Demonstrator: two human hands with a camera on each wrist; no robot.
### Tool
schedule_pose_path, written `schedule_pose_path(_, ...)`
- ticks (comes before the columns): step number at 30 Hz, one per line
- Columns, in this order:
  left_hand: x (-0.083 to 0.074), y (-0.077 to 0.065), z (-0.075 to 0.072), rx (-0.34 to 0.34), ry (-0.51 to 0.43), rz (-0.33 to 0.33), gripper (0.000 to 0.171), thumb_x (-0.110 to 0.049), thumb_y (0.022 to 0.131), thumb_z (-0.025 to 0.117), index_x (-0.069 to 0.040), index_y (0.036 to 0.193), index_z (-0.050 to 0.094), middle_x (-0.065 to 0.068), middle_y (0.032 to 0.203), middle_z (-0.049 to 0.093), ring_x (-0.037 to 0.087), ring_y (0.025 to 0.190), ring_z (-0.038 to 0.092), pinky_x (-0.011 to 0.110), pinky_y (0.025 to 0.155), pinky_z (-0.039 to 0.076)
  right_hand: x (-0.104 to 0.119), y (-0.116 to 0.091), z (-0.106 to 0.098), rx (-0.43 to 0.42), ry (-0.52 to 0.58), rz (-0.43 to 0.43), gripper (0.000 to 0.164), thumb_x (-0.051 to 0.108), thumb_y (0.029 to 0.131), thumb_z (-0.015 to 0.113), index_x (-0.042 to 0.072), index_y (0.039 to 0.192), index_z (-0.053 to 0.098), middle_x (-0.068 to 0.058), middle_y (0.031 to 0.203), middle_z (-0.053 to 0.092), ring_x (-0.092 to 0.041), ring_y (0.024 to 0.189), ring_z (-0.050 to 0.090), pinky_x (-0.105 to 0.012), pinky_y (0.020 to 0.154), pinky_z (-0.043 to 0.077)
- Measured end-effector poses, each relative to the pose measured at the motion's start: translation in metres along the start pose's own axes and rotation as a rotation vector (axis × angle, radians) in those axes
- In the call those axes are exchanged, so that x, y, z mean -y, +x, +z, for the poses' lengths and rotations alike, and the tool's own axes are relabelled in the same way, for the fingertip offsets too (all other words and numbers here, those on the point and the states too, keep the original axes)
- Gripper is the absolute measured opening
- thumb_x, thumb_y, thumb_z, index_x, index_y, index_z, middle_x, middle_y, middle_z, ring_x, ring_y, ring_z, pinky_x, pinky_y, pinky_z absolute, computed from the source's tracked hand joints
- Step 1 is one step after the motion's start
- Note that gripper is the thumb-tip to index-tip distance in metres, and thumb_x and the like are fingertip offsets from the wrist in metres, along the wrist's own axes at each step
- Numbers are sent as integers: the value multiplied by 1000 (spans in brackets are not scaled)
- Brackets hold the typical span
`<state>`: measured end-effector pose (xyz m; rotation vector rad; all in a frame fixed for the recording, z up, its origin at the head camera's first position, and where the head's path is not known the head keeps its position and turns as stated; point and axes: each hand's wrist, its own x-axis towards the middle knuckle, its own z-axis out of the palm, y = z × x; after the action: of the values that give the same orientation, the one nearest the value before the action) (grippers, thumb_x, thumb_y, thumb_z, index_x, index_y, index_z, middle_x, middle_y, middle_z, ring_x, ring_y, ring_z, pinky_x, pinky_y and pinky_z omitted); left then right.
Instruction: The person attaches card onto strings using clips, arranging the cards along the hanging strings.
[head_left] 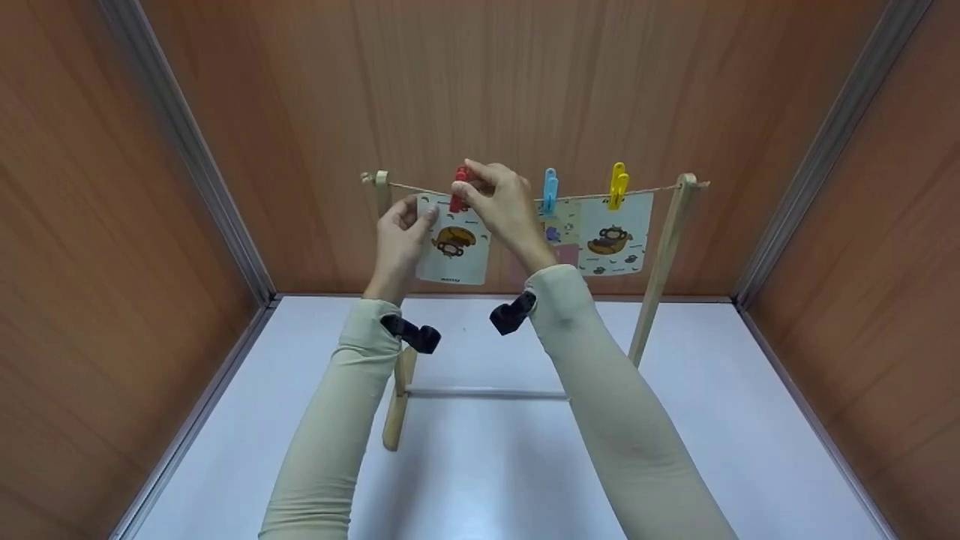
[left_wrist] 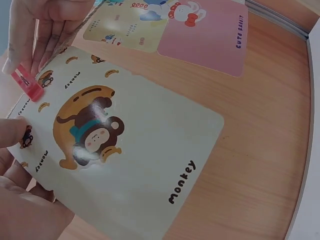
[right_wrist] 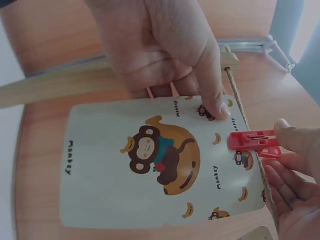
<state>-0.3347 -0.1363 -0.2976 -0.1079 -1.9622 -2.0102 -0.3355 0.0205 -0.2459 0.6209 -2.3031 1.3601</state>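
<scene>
A white card (head_left: 457, 262) printed with a monkey on a banana hangs at the left part of a twine line (right_wrist: 238, 97). My left hand (head_left: 401, 244) pinches its upper left corner, thumb on the printed face and fingers behind. My right hand (head_left: 504, 206) pinches the handles of a red clothespin (right_wrist: 250, 140), whose tip lies over the card's top edge at the twine. In the left wrist view the same card (left_wrist: 135, 150) shows the word "monkey" near its lower edge. Part of the right hand's fingers is hidden behind the clothespin.
A blue clothespin (head_left: 550, 191) and a yellow clothespin (head_left: 617, 186) sit on the line to the right, with another monkey card (head_left: 619, 251) under the yellow one. A pink and yellow card (left_wrist: 205, 40) hangs between. Wooden posts (head_left: 660, 277) carry the twine above a white surface (head_left: 480, 465).
</scene>
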Motion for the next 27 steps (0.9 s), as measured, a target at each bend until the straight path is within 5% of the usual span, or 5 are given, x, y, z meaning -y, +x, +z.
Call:
schedule_pose_path(9,10,-2,-4,-19,23,1,31,-17,100,51,1,125,55,15,116,61,17,101,57,29,90,46,-7,-4,-5,-72,108,-104,36,15,96,59,3,130,58,-13,119,63,-20,107,63,-23,92,50)
schedule_pose_path(19,36,-18,-9,66,128,42,47,-24,104,41,-2,145,36,16,144,45,25,135,42,36,112,34,-26,-24,-13,-12,180,-214,35,14,97,57,2,129,58,-14,118,65,-21,107,62,-30,93,50)
schedule_pose_path(27,63,-32,-13,106,441,67,59,-35,104,35,-20,155,8,8,161,17,25,147,21,43,118,22,-50,-45,-17,50,139,-225,39,17,99,54,6,136,53,-14,126,62,-22,112,61,-31,96,49)
